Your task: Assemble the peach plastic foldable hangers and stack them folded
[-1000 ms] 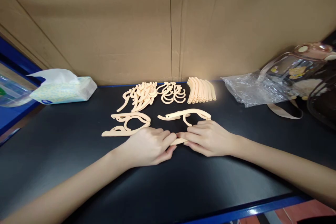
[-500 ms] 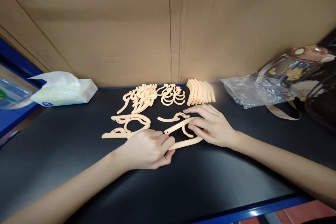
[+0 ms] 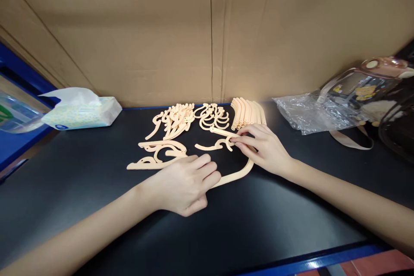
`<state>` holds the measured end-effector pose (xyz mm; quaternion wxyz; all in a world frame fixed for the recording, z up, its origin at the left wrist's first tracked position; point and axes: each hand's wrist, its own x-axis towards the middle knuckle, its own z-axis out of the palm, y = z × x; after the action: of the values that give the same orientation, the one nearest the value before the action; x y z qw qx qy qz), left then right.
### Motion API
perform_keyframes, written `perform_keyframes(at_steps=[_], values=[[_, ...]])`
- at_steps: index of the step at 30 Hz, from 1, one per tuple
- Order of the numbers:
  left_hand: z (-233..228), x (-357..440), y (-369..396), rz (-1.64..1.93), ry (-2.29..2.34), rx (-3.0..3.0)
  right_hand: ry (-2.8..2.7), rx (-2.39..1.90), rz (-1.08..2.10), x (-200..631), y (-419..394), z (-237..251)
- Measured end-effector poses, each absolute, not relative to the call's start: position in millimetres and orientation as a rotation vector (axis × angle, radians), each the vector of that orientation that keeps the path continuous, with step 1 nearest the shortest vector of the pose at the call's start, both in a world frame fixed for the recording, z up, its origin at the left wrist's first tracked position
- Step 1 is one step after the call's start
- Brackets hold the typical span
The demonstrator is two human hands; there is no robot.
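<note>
My left hand (image 3: 187,185), its fingers closed, grips the near end of a cream plastic folding hanger (image 3: 235,177). The hanger's lower arm curves right and up towards my right hand (image 3: 267,148), which pinches the hanger near its joint. From those fingers the upper arm (image 3: 221,131) points left, with a small curved hook below it. A loose curved piece (image 3: 207,148) lies just behind, between the hands. Left of it rests a folded cream hanger (image 3: 161,144), partly hidden by my left hand.
At the back lie a pile of short curved arms (image 3: 177,118), several hooks (image 3: 213,115) and a row of long arms (image 3: 247,112). A tissue pack (image 3: 82,112) stands left. On the right are a clear plastic bag (image 3: 300,114) and a clear bottle (image 3: 359,84) with a strap.
My right hand has swung the hanger's upper arm away from me, so the hanger is spread wider. My left hand keeps its grip on the lower arm and has shifted slightly.
</note>
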<state>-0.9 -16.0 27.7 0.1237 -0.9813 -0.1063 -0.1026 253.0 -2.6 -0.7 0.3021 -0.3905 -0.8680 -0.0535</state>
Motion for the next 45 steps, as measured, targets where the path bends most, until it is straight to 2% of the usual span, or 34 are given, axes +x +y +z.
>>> perform_keyframes(at_steps=[14,24,29,45], values=[[18.7,-24.7,-20.1,-0.481,-0.919,-2.85,-2.244,-1.183,-0.048,254.6,1.5,-7.0],[13.2,-23.3,-26.6,-0.739,-0.904,-3.085,-2.262,-1.175,0.007,247.4,-1.3,-5.2],[7.4,-21.5,-24.6,-0.731,-0.97,-3.051,-2.287,-1.156,0.002,247.7,-1.1,-6.8],[11.1,-16.6,-24.8,-0.705,-0.743,-3.195,-2.299,-1.162,0.018,245.5,-2.8,-5.5]])
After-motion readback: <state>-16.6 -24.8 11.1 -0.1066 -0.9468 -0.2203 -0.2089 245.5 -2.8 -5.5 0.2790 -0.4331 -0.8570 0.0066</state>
